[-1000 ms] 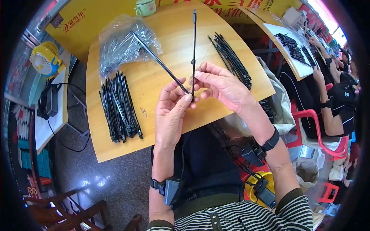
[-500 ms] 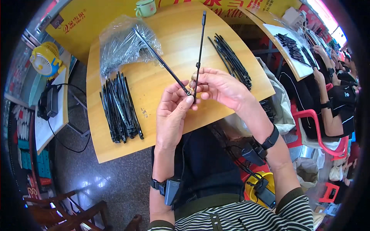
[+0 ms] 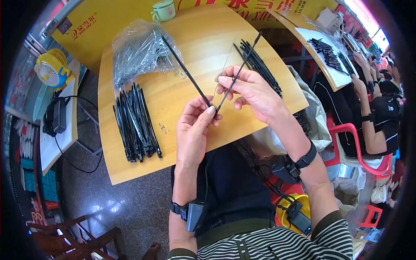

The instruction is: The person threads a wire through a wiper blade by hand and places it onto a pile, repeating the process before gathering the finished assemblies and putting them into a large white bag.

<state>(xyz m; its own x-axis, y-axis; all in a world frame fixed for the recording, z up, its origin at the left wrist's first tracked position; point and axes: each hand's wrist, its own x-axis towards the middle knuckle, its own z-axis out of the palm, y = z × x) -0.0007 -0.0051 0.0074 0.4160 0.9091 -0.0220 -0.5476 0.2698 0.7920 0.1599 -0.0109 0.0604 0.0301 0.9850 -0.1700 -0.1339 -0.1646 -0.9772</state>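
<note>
Two thin black rods meet in a V at my left hand (image 3: 193,125), closed with thumb and fingers on their lower ends. The left rod (image 3: 185,70) leans up to the left. The right rod (image 3: 248,57) slants up to the right, past the fingers of my right hand (image 3: 256,94). That hand is closed in a pinch on a fine, pale wire (image 3: 227,58) that rises from near the rods' joint. Whether its fingers also grip the right rod is unclear. My left fingertips hide the joint itself.
On the wooden table (image 3: 208,34) lie a left bundle of black rods (image 3: 136,123), a right bundle (image 3: 262,67) and a clear plastic bag (image 3: 145,52). A green mug (image 3: 164,10) stands at the back. Co-workers sit at a table on the right.
The right rod has swung from nearly upright to a rightward slant. My right hand has moved slightly away from my left, and a longer stretch of wire shows above its fingers.
</note>
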